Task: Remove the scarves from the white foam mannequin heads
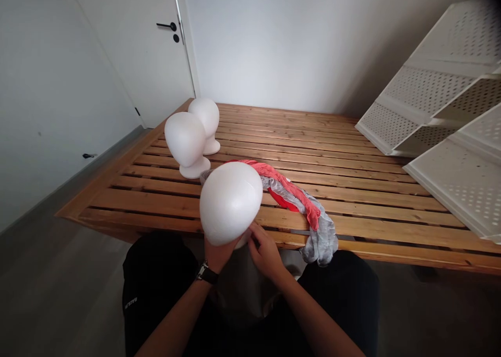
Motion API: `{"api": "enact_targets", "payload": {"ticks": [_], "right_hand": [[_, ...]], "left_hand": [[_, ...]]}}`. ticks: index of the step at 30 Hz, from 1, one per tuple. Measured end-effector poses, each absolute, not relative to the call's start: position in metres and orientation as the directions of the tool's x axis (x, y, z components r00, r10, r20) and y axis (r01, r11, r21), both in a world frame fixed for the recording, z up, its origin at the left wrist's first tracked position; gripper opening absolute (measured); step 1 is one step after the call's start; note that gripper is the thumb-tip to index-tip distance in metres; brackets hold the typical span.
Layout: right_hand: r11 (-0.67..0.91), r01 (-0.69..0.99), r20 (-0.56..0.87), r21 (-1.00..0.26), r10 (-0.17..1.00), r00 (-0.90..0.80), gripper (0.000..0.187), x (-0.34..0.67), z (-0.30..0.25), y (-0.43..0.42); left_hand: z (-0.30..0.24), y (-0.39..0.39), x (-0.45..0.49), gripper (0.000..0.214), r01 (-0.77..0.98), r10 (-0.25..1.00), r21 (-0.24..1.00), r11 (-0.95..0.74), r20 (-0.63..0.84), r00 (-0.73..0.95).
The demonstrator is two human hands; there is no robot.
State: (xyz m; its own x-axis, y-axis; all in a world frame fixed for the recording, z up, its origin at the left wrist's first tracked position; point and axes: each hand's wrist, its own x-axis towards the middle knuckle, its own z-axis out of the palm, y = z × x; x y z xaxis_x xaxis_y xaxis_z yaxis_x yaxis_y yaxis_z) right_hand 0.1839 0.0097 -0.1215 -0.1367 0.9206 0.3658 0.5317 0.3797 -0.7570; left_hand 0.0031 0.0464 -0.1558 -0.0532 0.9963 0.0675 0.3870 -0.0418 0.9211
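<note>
A white foam mannequin head is lifted at the near edge of a slatted wooden table. My left hand, with a watch on its wrist, grips the head from below. My right hand touches the base of the same head on its right side. A red scarf and a grey scarf lie twisted together on the slats just behind and to the right of the head, and the grey end hangs over the table's edge.
Two more white foam heads stand upright at the table's left. A white perforated shelf unit lies tilted on the right end. A white door is behind on the left.
</note>
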Motion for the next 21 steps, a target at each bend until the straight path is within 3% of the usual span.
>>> {"api": "enact_targets", "payload": {"ticks": [3, 7, 10, 15, 21], "right_hand": [[0.392, 0.511, 0.359, -0.765, 0.918, -0.166, 0.05, 0.186, -0.122, 0.009], [0.336, 0.496, 0.326, -0.801, 0.939, -0.11, 0.047, 0.197, -0.126, 0.004], [0.317, 0.498, 0.313, -0.807, 0.945, -0.094, 0.044, 0.203, -0.132, 0.003], [0.313, 0.504, 0.301, -0.805, 0.948, -0.108, 0.043, 0.202, -0.134, 0.005], [0.284, 0.561, 0.25, -0.777, 0.958, -0.139, 0.048, 0.202, -0.136, 0.001]], "left_hand": [[-0.138, 0.063, -0.032, 0.075, 0.438, 0.953, 0.899, 0.017, 0.118, -0.279], [-0.1, 0.099, -0.095, 0.067, 0.61, 0.873, 0.792, -0.028, 0.316, -0.37], [-0.085, 0.126, -0.131, 0.062, 0.664, 0.833, 0.748, -0.007, 0.371, -0.41], [-0.096, 0.149, -0.148, 0.057, 0.715, 0.858, 0.696, 0.067, 0.326, -0.397], [-0.105, 0.145, -0.147, 0.063, 0.75, 0.848, 0.66, 0.034, 0.377, -0.371]]}}
